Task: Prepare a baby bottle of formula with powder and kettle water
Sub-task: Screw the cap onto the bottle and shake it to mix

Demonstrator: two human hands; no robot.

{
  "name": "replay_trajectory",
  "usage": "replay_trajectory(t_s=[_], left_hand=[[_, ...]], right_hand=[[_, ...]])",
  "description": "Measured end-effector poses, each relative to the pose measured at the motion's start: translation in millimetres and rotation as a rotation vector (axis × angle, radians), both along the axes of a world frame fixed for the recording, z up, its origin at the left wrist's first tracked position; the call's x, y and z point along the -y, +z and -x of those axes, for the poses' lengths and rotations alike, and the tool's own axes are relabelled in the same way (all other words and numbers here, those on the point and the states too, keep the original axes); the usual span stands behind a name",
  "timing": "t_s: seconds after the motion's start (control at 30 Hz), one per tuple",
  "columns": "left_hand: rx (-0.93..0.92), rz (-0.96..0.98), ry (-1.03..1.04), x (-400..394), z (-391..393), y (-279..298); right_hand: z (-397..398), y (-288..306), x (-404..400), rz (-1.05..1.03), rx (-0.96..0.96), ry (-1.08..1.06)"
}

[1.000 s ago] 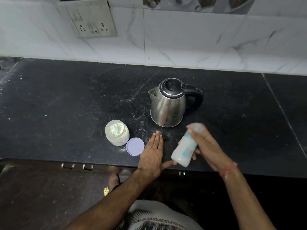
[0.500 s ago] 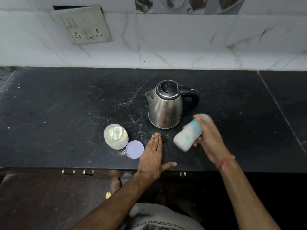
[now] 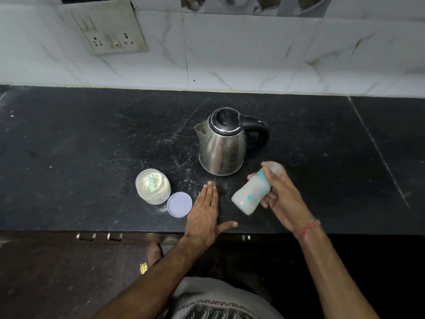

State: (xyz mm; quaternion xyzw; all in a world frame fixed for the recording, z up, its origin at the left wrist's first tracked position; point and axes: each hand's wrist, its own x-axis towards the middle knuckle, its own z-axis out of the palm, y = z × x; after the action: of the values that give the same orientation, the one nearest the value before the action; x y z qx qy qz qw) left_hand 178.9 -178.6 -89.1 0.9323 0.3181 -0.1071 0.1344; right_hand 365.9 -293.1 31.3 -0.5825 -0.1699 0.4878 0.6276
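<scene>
Gripping baby bottle [image 3: 250, 193] in right hand [image 3: 281, 199], above black countertop [image 3: 80, 139], in front of and slightly right of kettle [image 3: 224, 143]. Bottle tilted, base toward lower left, capped top toward upper right. Fingers curled round the neck and upper body; thumb across the teal collar. Clear dome cap visible behind the fingers. Milky white contents inside; teal mark on the side. Bottle outline slightly blurred. Whether base touches the counter: cannot tell, appears clear of it. Red thread [image 3: 309, 229] round right wrist.

Left hand [image 3: 204, 212] flat on countertop near front edge, palm down, holding nothing. Four fingers straight and pressed together, pointing toward the kettle; thumb spread out to the right along the counter edge. Near the bottle base, not touching it.

Kettle: stainless steel, black lid and black handle, upright, spout to the left, handle to the right. Lid closed.

Powder jar [image 3: 153, 186] left of left hand, open, upright, pale powder inside with a teal scoop [image 3: 151, 182] standing in it. Lilac lid [image 3: 179, 204] flat on the counter just beside the jar, at its lower right, between jar and left hand; touching the jar or not, cannot tell.

Counter surface scuffed, white specks scattered round jar and kettle. White marbled tiles [image 3: 253, 54] behind; socket plate [image 3: 108, 31] on the wall, upper left. Metal drawer handles [image 3: 99, 236] below the counter edge. Patterned cloth [image 3: 218, 302] at lower centre.
</scene>
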Motion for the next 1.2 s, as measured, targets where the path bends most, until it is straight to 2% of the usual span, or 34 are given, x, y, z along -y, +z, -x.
replay_trajectory(t_s=[0.1, 0.2, 0.3, 0.4, 0.43, 0.53, 0.63, 0.73, 0.87, 0.97, 1.07, 1.2], left_hand=[[0.004, -0.011, -0.011, 1, 1, 0], [0.001, -0.024, 0.011, 0, -2, -1], [-0.015, -0.017, -0.003, 3, -2, 2], [-0.03, -0.025, 0.001, 2, -2, 5], [-0.037, -0.025, 0.004, 2, -2, 6], [-0.05, -0.025, -0.011, 3, -1, 6], [-0.028, -0.009, 0.006, 2, -3, 5], [-0.031, -0.022, -0.026, 1, -1, 1], [-0.011, -0.013, -0.005, 0, -1, 3], [-0.046, -0.054, -0.051, 1, -1, 2], [-0.017, -0.036, -0.001, 0, -2, 0], [-0.021, -0.04, -0.034, 0, 1, -2]], right_hand=[[2, 3, 0, 0.047, 0.064, 0.109], [-1, 1, -1, 0.039, -0.017, -0.13], [4, -1, -5, 0.062, 0.029, -0.08], [2, -7, -7, 0.026, -0.028, -0.257], [-1, -6, -7, 0.033, -0.034, -0.25], [2, -4, -5, 0.085, 0.065, -0.015], [7, -9, -3, 0.025, 0.007, -0.189], [22, -12, -3, 0.045, 0.058, -0.066], [26, -19, -3, 0.038, -0.003, -0.196], [27, -16, -3, 0.087, 0.086, -0.076], [24, -18, -6, 0.066, 0.046, -0.286], [32, -19, -9, 0.142, 0.137, -0.122]])
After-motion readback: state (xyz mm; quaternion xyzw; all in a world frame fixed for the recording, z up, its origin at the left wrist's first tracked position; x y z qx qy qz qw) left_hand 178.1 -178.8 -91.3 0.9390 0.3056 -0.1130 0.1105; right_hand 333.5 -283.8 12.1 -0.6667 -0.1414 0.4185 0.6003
